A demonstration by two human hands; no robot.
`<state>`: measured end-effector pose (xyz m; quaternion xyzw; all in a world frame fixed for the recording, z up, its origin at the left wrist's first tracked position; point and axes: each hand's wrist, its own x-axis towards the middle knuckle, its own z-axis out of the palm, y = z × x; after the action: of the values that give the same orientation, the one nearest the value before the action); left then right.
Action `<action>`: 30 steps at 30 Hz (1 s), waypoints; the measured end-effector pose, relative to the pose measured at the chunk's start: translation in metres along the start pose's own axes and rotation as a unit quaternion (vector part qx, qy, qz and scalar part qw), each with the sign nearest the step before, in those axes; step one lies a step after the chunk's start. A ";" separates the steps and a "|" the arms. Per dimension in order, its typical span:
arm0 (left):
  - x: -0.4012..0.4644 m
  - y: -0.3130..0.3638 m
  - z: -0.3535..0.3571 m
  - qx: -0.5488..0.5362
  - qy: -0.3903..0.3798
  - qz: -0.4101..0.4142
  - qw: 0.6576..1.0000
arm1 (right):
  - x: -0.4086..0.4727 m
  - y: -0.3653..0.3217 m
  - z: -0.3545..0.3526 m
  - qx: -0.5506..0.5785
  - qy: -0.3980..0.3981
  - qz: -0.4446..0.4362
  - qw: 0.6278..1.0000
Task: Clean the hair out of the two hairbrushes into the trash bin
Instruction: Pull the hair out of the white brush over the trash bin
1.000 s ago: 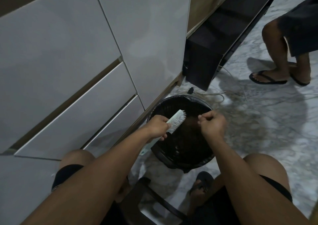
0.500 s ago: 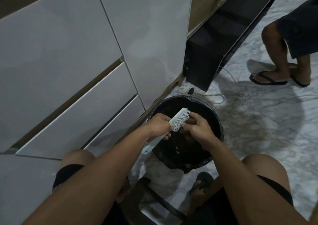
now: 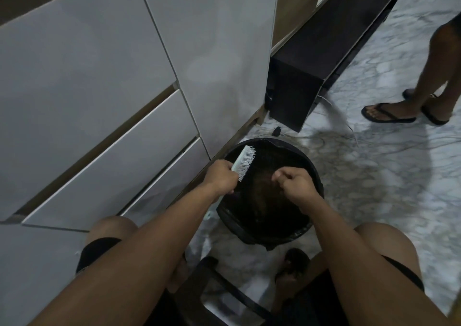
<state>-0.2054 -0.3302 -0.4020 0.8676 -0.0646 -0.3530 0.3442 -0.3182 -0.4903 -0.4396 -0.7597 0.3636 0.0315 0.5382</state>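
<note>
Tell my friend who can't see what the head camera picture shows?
A seated person's left hand holds a white brush over a black bin on a marble floor, while the right hand, fingers pinched, hovers over the bin. White drawers stand left; another person's sandalled feet far right.

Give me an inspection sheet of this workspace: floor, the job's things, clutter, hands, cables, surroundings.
Surface: grey-veined marble floor, bare around the bin.
Job's things: pale green plastic hairbrush with white bristles held over the round black lined trash bin; second hairbrush not seen.
Clutter: dark stool between the person's knees.
Hands: left hand gripping the hairbrush handle; right hand over the bin, fingertips pinched, any hair too fine to see.
Cables: thin pale cables and a small black plug on the floor behind the bin.
Surroundings: white glossy cabinet drawers on the left, black low cabinet, bystander's legs in black sandals.
</note>
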 end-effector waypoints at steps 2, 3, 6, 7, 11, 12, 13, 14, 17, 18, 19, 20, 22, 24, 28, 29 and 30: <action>0.001 -0.002 0.000 -0.008 0.016 -0.011 1.000 | 0.000 0.000 0.000 0.028 0.033 0.013 0.999; 0.001 -0.003 -0.001 -0.011 0.020 -0.012 1.000 | 0.000 -0.001 0.000 0.037 0.047 0.021 0.998; 0.002 -0.004 -0.004 -0.017 0.048 -0.015 0.999 | 0.000 -0.003 0.000 0.073 0.054 0.059 0.994; 0.002 -0.004 -0.006 -0.017 0.060 -0.020 0.998 | 0.000 -0.005 0.001 0.093 0.050 0.072 0.992; 0.001 -0.004 -0.010 0.009 0.100 -0.038 0.994 | -0.001 -0.010 0.001 0.171 0.046 0.086 0.980; 0.000 -0.003 -0.010 0.008 0.098 -0.038 0.994 | -0.002 -0.012 0.001 0.172 0.045 0.081 0.981; -0.002 -0.002 -0.010 0.002 0.084 -0.036 0.996 | -0.003 -0.010 0.001 0.141 0.047 0.067 0.987; -0.004 0.000 -0.008 -0.007 0.063 -0.031 0.998 | -0.004 -0.009 0.001 0.087 0.050 0.038 0.994; -0.006 0.004 -0.003 -0.028 0.008 -0.008 1.000 | -0.007 -0.002 0.005 -0.042 0.024 -0.035 0.998; -0.006 0.006 -0.002 -0.035 -0.008 -0.001 0.999 | -0.008 -0.001 0.006 -0.034 0.001 -0.035 0.999; -0.008 0.009 -0.001 -0.038 -0.026 0.007 0.999 | -0.008 -0.002 0.006 -0.005 -0.023 -0.027 0.999; -0.009 0.011 0.000 -0.038 -0.042 0.016 0.998 | -0.008 -0.005 0.007 0.031 -0.041 -0.014 0.999; -0.014 0.015 0.001 -0.026 -0.071 0.035 0.997 | -0.005 -0.008 0.006 0.107 -0.069 0.017 0.992; -0.017 0.016 0.002 -0.009 -0.089 0.051 0.995 | 0.000 -0.007 0.005 0.167 -0.068 0.047 0.983; -0.017 0.015 0.006 0.010 -0.097 0.064 0.993 | 0.003 -0.004 0.004 0.207 -0.041 0.078 0.974; -0.017 0.015 0.006 0.011 -0.095 0.064 0.993 | 0.002 -0.004 0.005 0.199 -0.038 0.079 0.976; -0.017 0.015 0.006 0.012 -0.091 0.064 0.994 | 0.001 -0.005 0.006 0.183 -0.038 0.073 0.980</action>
<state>-0.2198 -0.3388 -0.3858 0.8298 -0.1556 -0.4072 0.3485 -0.3126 -0.4853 -0.4384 -0.6182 0.3975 0.0324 0.6773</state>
